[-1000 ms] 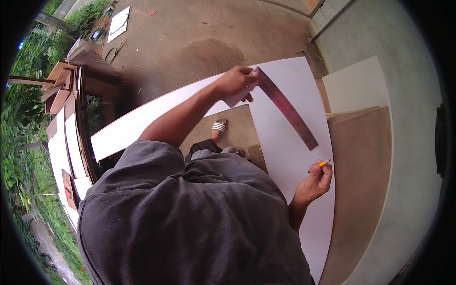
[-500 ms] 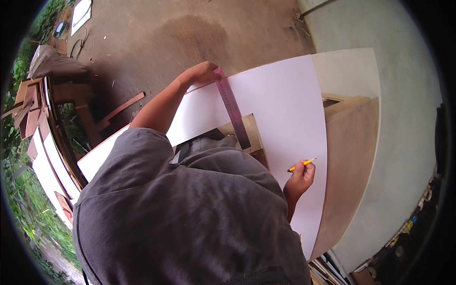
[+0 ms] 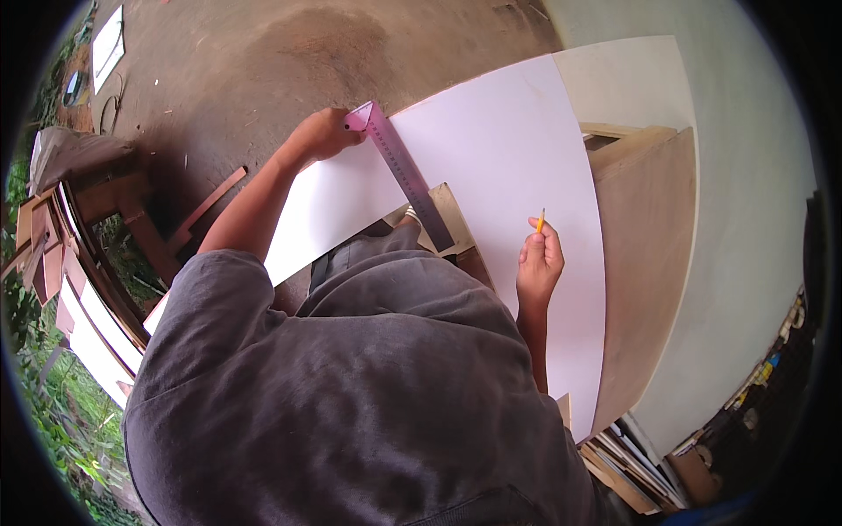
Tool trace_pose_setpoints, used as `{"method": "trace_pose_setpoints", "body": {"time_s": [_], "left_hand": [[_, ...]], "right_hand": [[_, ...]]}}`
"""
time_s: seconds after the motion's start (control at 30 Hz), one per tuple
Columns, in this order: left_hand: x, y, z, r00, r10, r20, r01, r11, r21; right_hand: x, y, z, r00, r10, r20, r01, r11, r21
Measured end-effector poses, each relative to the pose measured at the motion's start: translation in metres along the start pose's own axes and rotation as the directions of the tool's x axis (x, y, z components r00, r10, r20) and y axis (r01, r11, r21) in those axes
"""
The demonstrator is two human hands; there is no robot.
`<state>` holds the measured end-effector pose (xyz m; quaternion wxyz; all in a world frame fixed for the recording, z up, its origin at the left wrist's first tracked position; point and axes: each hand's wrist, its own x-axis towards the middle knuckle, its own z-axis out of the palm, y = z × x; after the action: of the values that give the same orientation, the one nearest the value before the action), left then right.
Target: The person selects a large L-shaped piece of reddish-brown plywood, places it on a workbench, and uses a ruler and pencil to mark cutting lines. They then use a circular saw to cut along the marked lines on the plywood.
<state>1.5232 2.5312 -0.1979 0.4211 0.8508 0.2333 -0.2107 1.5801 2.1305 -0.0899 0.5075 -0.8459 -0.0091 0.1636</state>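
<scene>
The two hands are well apart. The left hand (image 3: 323, 137) is closed on the short arm of the pink square (image 3: 402, 167), at the far edge of the white board (image 3: 509, 140). From there the square's long blade slants across the board toward the person, to the right of the left hand, its end reaching past the board's inner edge. The right hand (image 3: 539, 263) pinches a yellow pencil (image 3: 541, 223), tip up, above the board and right of the blade.
</scene>
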Motion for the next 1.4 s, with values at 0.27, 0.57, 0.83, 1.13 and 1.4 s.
{"method": "trace_pose_setpoints", "body": {"time_s": [0.27, 0.57, 0.83, 1.13, 1.4], "left_hand": [[0.006, 0.033, 0.003, 0.988, -0.128, -0.083, 0.139, 0.981, 0.136], [0.021, 0.015, 0.008, 0.992, -0.105, -0.068, 0.108, 0.993, 0.042], [0.02, 0.014, 0.003, 0.993, -0.114, -0.04, 0.114, 0.994, -0.002], [0.018, 0.015, 0.003, 0.994, -0.093, -0.054, 0.091, 0.995, -0.041], [0.011, 0.027, 0.002, 0.991, -0.11, -0.072, 0.109, 0.994, -0.021]], "right_hand": [[0.013, 0.008, 0.007, 0.996, -0.069, 0.051, 0.074, 0.991, -0.11], [0.027, 0.017, 0.013, 0.99, -0.065, 0.126, 0.079, 0.991, -0.108], [0.041, 0.013, 0.026, 0.965, -0.111, 0.239, 0.153, 0.975, -0.164], [0.062, 0.004, 0.055, 0.909, -0.244, 0.337, 0.336, 0.909, -0.247], [0.079, 0.002, 0.086, 0.851, -0.282, 0.443, 0.465, 0.797, -0.386]]}}
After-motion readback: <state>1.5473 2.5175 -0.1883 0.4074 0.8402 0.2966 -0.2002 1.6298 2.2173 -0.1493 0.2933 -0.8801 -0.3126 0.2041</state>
